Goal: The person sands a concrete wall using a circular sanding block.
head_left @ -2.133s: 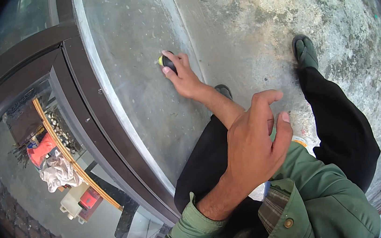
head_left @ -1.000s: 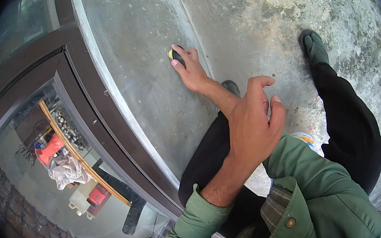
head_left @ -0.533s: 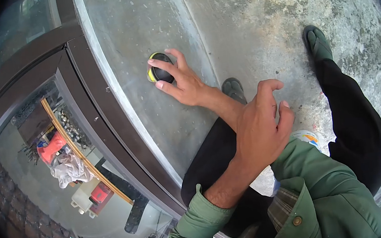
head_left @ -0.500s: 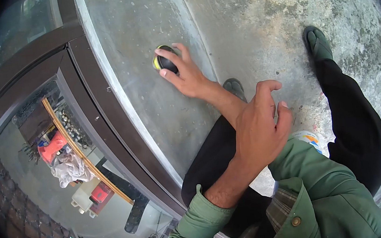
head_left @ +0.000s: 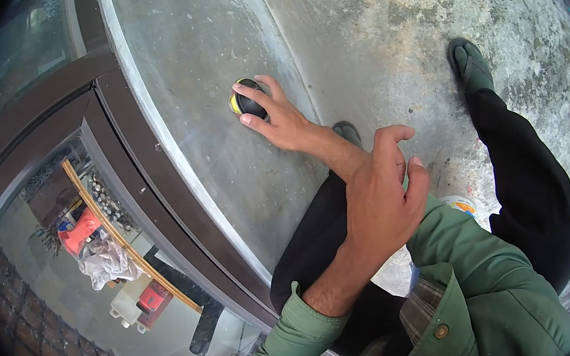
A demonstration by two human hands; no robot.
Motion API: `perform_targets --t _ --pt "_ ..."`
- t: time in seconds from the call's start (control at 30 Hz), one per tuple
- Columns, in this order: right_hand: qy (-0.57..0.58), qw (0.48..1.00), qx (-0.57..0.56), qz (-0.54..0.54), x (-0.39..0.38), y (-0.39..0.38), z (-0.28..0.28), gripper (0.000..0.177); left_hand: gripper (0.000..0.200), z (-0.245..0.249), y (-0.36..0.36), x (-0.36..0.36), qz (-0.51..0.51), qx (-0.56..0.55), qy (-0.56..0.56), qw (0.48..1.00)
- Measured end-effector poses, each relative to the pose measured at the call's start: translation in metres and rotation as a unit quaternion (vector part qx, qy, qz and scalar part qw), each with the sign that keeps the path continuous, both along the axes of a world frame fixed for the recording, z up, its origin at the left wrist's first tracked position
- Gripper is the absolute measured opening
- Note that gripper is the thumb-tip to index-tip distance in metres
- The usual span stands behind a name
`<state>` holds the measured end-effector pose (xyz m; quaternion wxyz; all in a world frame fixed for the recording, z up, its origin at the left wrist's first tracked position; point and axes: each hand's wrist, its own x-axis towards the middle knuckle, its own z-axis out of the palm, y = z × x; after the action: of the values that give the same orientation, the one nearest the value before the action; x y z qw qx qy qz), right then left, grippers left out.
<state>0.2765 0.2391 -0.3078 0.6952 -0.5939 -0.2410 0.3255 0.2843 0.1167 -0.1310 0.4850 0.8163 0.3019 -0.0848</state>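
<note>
My right hand (head_left: 287,123) reaches out over the grey concrete floor (head_left: 220,164), its fingers and thumb closed around a black-capped yellow can (head_left: 251,104). Mostly the round black top shows, with a yellow edge on the left; its exact kind is hard to make out. Nearer to me, my left hand (head_left: 384,198) crosses above my right forearm. Its index finger and thumb are bent and apart, and nothing shows between them. Its other fingers are partly hidden behind the hand.
A brown door frame (head_left: 152,186) with glass runs along the left, edged by a white strip (head_left: 176,151). Behind the glass are a red cloth-like item (head_left: 80,231) and a crumpled whitish bag (head_left: 108,263). A white tub (head_left: 460,206) stands partly hidden beside my legs.
The view has shifted slightly, so the door and floor sit a little differently. My right hand keeps its grip on the can. My left hand has barely moved.
</note>
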Motion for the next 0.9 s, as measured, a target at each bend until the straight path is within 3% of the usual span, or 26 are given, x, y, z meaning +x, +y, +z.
perform_targets --t 0.43,0.63,0.7,0.83,0.9 --pt "0.089 0.992 0.070 0.060 0.015 -0.005 0.000 0.061 0.031 0.000 0.002 -0.002 0.005 -0.008 0.009 1.000" --pt "-0.001 1.000 0.019 0.009 0.009 -0.005 -0.001 0.060 0.031 -0.001 0.003 -0.002 0.006 -0.005 0.010 1.000" --pt "0.058 0.997 0.028 0.041 0.010 -0.002 -0.004 0.061 0.031 0.002 0.004 -0.001 0.001 -0.005 0.023 1.000" --pt "0.062 0.995 0.061 0.043 0.013 0.005 -0.011 0.061 0.031 0.005 0.005 0.001 -0.003 -0.008 0.047 0.999" --pt "0.116 0.985 0.125 0.041 0.016 0.005 -0.013 0.061 0.031 0.005 0.005 0.001 -0.005 -0.007 0.046 0.999"
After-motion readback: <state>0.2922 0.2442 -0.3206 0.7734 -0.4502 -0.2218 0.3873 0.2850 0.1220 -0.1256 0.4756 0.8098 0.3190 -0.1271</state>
